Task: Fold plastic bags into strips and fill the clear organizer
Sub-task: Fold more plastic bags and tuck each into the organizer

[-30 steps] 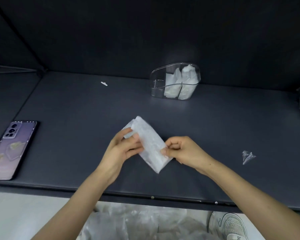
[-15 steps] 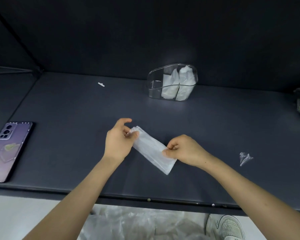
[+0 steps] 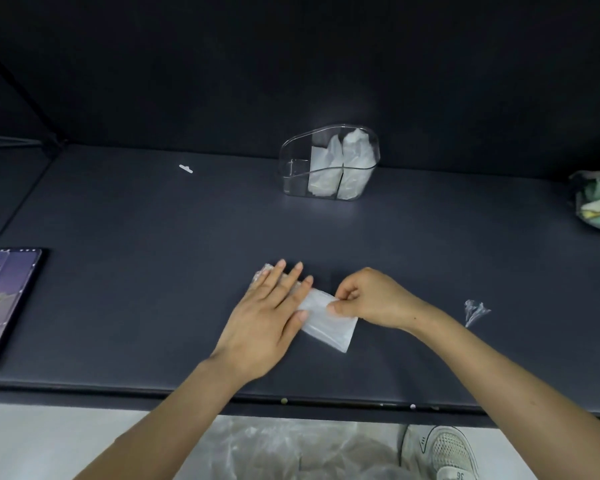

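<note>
A person flattens a folded translucent white plastic bag (image 3: 329,323) on a dark matte surface (image 3: 153,306). The strip lies slantwise near the front edge, one end toward ten o'clock and the other toward four. The left hand (image 3: 267,317) covers the ten o'clock half with its grip released, fingers straight and pressing down. The right hand (image 3: 371,296) has its grip closed on the strip's far edge, thumb and forefinger pinching the plastic. At twelve o'clock from the hands, well apart and by the back wall, stands the clear plastic organizer (image 3: 293,178). Two of its compartments hold upright white folded bags (image 3: 340,168), while the one on its nine o'clock side looks bare. A purple smartphone (image 3: 4,303) rests at nine o'clock and a crumpled scrap of clear film (image 3: 475,311) at three. Loose clear bags (image 3: 291,452) and a white mesh sneaker (image 3: 447,452) show on the floor at six. The fold looks nearly done, with the carry to the organizer not yet begun. The risk lies in the material: slick, springy film may creep under the flat palm or spring open once pressure lifts. A pinch that catches only the top layer could peel the strip apart, leaving it too loose to stand in a slot.
</note>
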Motion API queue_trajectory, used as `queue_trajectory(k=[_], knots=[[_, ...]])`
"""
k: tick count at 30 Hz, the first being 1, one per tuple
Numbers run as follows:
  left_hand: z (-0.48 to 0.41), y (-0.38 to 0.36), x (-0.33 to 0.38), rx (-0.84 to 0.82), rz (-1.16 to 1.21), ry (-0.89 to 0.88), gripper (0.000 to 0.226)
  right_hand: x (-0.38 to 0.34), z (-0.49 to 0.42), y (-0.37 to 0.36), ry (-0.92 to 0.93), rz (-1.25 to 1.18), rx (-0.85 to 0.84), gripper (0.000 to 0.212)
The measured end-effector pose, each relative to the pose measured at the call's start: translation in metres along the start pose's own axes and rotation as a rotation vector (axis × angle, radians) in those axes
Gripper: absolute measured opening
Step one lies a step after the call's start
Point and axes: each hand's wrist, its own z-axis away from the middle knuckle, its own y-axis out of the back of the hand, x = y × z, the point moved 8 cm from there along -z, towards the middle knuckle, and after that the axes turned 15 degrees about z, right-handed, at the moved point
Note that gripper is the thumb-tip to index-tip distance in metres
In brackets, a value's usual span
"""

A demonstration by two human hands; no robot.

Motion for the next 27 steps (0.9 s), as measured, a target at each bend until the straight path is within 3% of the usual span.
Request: queue_trajectory(k=[4,6,8,9,11,13,19,23,27], knots=[[0.004,-0.008,-0.006,-0.012,-0.042,0.127,0.051,0.015,0.008,0.004,-0.027,-0.14,0.106,0.007],[0.007,-0.01,-0.006,0.013,-0.031,0.197,0.051,0.019,0.022,0.015,-0.054,-0.156,0.35,0.012],[0.009,-0.013,-0.004,0.032,-0.021,0.233,0.052,0.005,0.041,0.023,-0.007,0.043,0.667,0.022],[0.01,-0.013,-0.003,0.038,-0.023,0.235,0.052,-0.008,0.046,0.016,0.045,0.168,0.748,0.031],[0.01,-0.012,-0.003,0.048,-0.021,0.221,0.052,-0.026,0.041,-0.011,0.155,0.38,0.74,0.043],[0.011,-0.012,-0.004,0.044,-0.014,0.214,0.052,-0.028,0.029,-0.037,0.193,0.518,0.63,0.05],[-0.003,0.011,-0.021,0.153,0.095,0.286,0.059,-0.021,0.021,-0.05,0.157,0.602,0.517,0.06],[-0.011,-0.001,-0.022,-0.068,-0.044,0.071,0.052,-0.02,0.022,-0.05,0.146,0.615,0.52,0.061],[-0.005,-0.008,-0.027,-0.099,-0.07,0.051,0.054,-0.018,0.022,-0.049,0.166,0.643,0.489,0.059]])
